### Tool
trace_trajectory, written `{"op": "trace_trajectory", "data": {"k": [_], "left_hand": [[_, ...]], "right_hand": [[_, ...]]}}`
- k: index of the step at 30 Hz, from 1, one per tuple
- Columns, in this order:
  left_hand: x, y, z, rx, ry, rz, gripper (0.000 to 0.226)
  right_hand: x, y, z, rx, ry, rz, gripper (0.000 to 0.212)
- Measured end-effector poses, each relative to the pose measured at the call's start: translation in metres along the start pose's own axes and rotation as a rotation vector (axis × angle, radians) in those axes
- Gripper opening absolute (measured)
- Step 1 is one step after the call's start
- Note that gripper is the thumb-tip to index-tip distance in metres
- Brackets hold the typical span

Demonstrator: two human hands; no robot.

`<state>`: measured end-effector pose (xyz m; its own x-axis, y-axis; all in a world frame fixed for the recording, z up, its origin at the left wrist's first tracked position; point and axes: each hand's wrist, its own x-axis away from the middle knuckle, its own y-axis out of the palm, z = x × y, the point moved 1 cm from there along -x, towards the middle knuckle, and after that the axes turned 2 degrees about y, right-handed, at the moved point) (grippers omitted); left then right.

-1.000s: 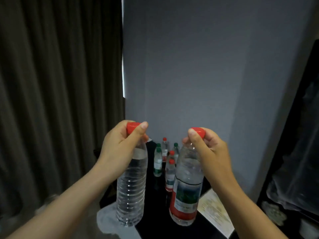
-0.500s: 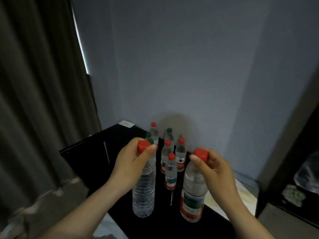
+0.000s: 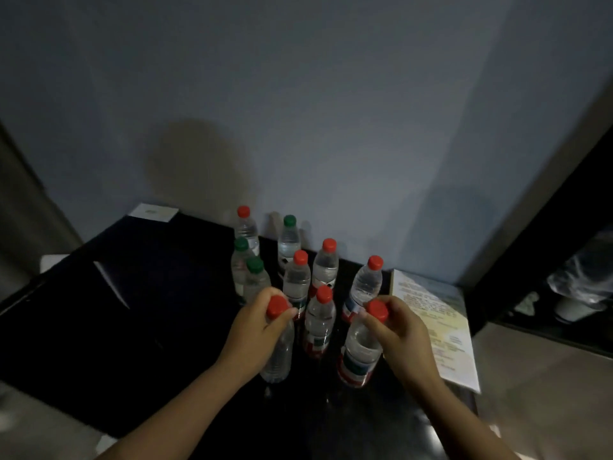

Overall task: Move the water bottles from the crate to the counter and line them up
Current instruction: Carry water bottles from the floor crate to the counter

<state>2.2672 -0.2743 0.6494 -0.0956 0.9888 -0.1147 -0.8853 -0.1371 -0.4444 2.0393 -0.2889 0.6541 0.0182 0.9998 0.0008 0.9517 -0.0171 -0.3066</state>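
Note:
My left hand (image 3: 253,330) grips the neck of a clear, unlabelled red-capped water bottle (image 3: 278,358), held upright just above or on the black counter (image 3: 139,313). My right hand (image 3: 403,330) grips the neck of a second red-capped bottle with a red and green label (image 3: 358,360), also upright near the counter's front. Behind them stand several more water bottles (image 3: 297,280) with red or green caps, clustered near the wall. No crate is in view.
A printed paper sheet (image 3: 434,323) lies on the counter's right end. A small white card (image 3: 153,212) sits at the far left corner. A dark shelf unit (image 3: 564,293) with a plastic-wrapped item stands to the right. A grey wall rises close behind.
Both hands have carried their bottles forward and down to the counter in front of the standing group. My view has swung right and down, away from the curtain.

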Motion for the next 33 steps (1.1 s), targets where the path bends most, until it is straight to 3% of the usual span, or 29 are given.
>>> {"op": "trace_trajectory", "data": {"k": [15, 23, 29, 33], "left_hand": [[-0.034, 0.007, -0.075, 0.056, 0.001, -0.23, 0.008], [-0.022, 0.0, -0.083, 0.044, -0.018, -0.218, 0.011], [-0.023, -0.001, -0.079, 0.015, -0.009, -0.235, 0.009], [-0.03, 0.001, -0.079, -0.028, 0.003, -0.25, 0.01]], "right_hand": [[-0.045, 0.046, 0.046, 0.29, 0.138, 0.277, 0.023], [-0.037, 0.05, 0.053, 0.295, 0.212, 0.261, 0.032], [-0.019, 0.033, 0.045, 0.371, 0.377, 0.238, 0.065], [0.019, 0.01, 0.045, 0.473, 0.374, 0.229, 0.042]]}}
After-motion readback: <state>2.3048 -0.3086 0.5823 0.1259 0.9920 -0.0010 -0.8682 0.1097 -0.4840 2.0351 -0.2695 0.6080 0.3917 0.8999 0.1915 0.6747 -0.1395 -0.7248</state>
